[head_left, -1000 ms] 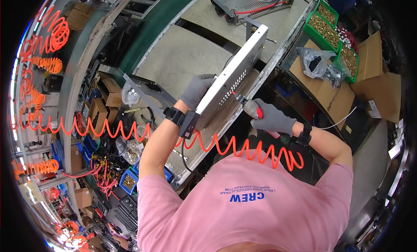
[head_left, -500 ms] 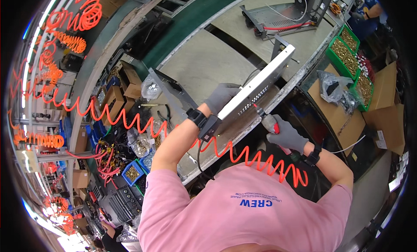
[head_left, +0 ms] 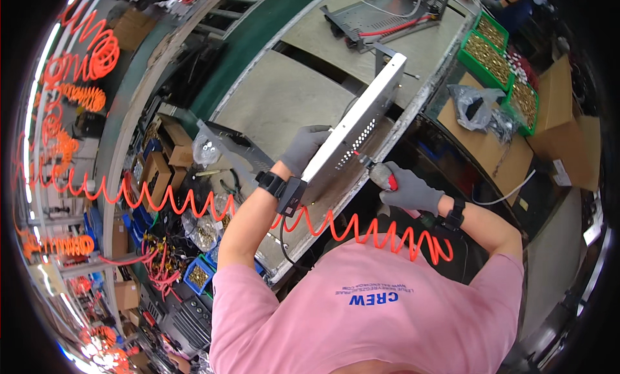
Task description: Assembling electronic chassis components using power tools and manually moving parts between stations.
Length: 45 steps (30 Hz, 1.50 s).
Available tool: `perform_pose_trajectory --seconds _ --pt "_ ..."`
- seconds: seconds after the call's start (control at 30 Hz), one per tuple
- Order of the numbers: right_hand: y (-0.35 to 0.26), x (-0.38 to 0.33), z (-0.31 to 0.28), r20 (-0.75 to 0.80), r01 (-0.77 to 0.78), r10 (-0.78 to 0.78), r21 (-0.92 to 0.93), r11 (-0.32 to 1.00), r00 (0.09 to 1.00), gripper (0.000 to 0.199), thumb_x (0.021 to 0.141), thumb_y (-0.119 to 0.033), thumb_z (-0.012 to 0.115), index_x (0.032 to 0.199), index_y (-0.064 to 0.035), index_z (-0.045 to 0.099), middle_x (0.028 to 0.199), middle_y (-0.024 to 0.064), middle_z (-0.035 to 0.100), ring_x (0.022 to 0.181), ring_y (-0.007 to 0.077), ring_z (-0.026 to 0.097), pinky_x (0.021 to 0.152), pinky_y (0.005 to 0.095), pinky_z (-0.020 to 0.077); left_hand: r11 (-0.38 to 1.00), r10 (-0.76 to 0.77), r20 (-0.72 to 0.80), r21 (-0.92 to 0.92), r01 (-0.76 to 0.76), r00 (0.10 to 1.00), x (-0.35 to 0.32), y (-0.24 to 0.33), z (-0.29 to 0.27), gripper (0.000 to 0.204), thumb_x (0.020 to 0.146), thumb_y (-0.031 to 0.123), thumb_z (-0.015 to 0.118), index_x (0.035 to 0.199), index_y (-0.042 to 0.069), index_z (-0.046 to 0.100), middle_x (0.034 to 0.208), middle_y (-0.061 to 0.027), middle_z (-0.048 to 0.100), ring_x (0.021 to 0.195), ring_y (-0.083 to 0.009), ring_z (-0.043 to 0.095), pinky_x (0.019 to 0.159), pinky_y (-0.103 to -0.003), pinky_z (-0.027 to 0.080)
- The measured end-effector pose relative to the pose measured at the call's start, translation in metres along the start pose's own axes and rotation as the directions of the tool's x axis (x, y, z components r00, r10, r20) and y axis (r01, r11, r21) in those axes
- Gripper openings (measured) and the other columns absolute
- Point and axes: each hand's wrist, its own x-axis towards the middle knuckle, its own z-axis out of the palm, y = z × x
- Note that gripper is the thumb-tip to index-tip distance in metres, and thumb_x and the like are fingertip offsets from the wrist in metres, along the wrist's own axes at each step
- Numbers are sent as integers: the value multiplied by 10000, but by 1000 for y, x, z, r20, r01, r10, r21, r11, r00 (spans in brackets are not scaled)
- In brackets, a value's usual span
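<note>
My left hand (head_left: 303, 148), in a grey glove, is closed on the left edge of a metal casing (head_left: 365, 109) with a white rim and a perforated side, tilted up on the bench. My right hand (head_left: 416, 192), also gloved, is wrapped round an air screwdriver (head_left: 382, 176) with a grey and red body. Its tip points at the perforated side, close to the holes; whether it touches cannot be made out. A coiled orange air hose (head_left: 329, 225) stretches across in front of me, below both hands.
Another dark metal frame (head_left: 381, 25) lies farther along the bench (head_left: 278, 83). Green bins (head_left: 484, 58) of brass-coloured fasteners, a plastic bag (head_left: 475, 106) and cardboard boxes (head_left: 568, 135) stand at the right. Pliers, bags and a blue bin (head_left: 197, 275) lie at the left. A co-worker's arm shows at the top right.
The whole view has shifted, so the bench and casing sit farther left and slightly higher. The screwdriver stays near the perforated side, and both hands keep their hold.
</note>
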Motion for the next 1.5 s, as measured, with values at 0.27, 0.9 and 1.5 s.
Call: perform_pose_trajectory --seconds 0.27,0.9,1.5 --pt "0 4 -5 -9 57 -57 26 998 998 618 679 -267 617 1189 0 391 814 176 597 728 291 602 662 367 470 986 -72 -7 -150 70 997 1 8 0 226 835 134 543 981 -31 593 826 -69 638 669 -105 603 609 -224 481" --pt "2 4 -6 9 2 -1 -59 998 1000 615 684 -243 619 1208 -30 376 828 192 601 785 336 600 729 371 457 989 0 -100 146 15 995 -5 6 -1 295 800 164 596 981 -67 627 823 -65 641 695 -92 565 638 -234 450" --pt "9 -5 -3 40 2 -2 13 1000 999 592 674 -254 630 1179 -46 401 811 175 594 739 319 608 688 364 462 847 524 -652 335 -412 549 -62 -10 -95 232 850 161 578 981 -30 586 797 -40 585 714 -98 547 635 -245 453"
